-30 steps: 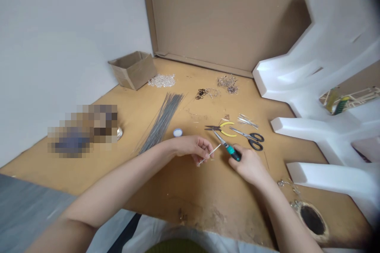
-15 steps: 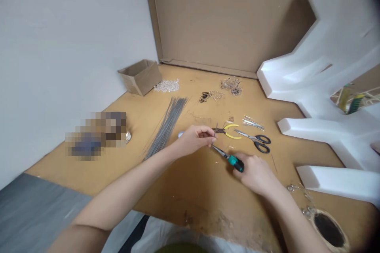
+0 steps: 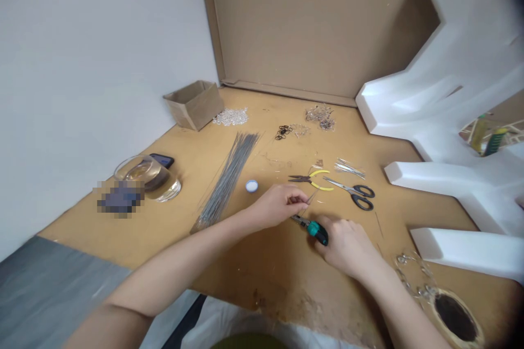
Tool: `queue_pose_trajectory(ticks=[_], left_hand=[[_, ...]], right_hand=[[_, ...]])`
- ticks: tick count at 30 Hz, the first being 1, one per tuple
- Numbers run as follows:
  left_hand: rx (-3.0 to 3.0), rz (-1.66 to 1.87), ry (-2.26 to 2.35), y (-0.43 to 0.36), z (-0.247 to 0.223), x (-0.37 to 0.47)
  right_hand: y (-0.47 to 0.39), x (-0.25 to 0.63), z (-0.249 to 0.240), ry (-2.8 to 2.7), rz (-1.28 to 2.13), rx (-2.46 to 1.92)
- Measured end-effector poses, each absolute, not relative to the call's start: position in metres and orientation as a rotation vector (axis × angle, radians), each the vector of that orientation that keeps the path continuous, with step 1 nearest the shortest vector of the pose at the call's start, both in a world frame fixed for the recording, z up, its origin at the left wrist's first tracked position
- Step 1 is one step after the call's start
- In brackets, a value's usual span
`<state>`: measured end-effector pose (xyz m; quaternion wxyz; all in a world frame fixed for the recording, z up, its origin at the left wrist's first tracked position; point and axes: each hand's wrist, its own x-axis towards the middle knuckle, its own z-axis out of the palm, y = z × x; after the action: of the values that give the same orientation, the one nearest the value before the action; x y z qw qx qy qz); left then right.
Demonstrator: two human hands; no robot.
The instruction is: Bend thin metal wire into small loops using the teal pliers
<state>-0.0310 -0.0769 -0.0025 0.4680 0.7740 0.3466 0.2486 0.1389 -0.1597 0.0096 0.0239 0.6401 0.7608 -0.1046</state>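
Near the middle of the table, my left hand [image 3: 284, 204] pinches a short thin wire [image 3: 311, 197] between thumb and fingers. My right hand [image 3: 346, 242] is closed around green-and-black pliers [image 3: 317, 230], whose jaws lie just below my left fingertips. Whether the jaws touch the wire, I cannot tell. Beyond my hands lie yellow-handled pliers [image 3: 319, 179] and black-handled scissors [image 3: 360, 194]. A bundle of long grey wires [image 3: 229, 180] lies left of my left hand, with a small round white-and-blue item [image 3: 251, 186] between them.
A cardboard box [image 3: 196, 109] and clear beads [image 3: 231, 116] stand at the back left. A glass [image 3: 167, 185] is at the left beside a phone [image 3: 162, 160]. White foam pieces [image 3: 446, 177] jut in from the right. Short wires [image 3: 349, 168] lie behind the scissors.
My left hand has moved slightly right and down with the wire, uncovering the round item. The green-and-black pliers have shifted a little left and down and turned.
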Motion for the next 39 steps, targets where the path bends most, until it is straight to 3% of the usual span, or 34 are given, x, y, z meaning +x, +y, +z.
queue_pose_trajectory(ticks=[10,19,26,30,32,36,39], left_hand=[[1.895,0.545,0.832,-0.078,-0.001,-0.032],[1.545,0.884,0.891,-0.050,0.003,-0.049],[2.122,0.729,1.043,-0.061,-0.015,-0.036],[2.103,0.698,1.040,-0.064,-0.020,-0.030],[1.852,0.756,0.962,-0.064,-0.020,-0.028],[1.365,0.605,0.660,-0.072,-0.020,-0.023],[1.277,0.470,0.536,-0.081,-0.022,-0.020]], right_hand=[[-0.162,0.135,0.008,2.395,-0.262,1.965],[-0.154,0.167,0.015,2.256,-0.363,2.156],[-0.140,0.194,0.013,2.152,-0.423,2.518],[-0.137,0.187,0.005,2.253,-0.733,2.676],[-0.136,0.178,0.004,2.305,-1.099,2.783],[-0.139,0.159,0.006,2.237,-2.185,2.686],[-0.142,0.150,0.008,2.146,-2.412,2.611]])
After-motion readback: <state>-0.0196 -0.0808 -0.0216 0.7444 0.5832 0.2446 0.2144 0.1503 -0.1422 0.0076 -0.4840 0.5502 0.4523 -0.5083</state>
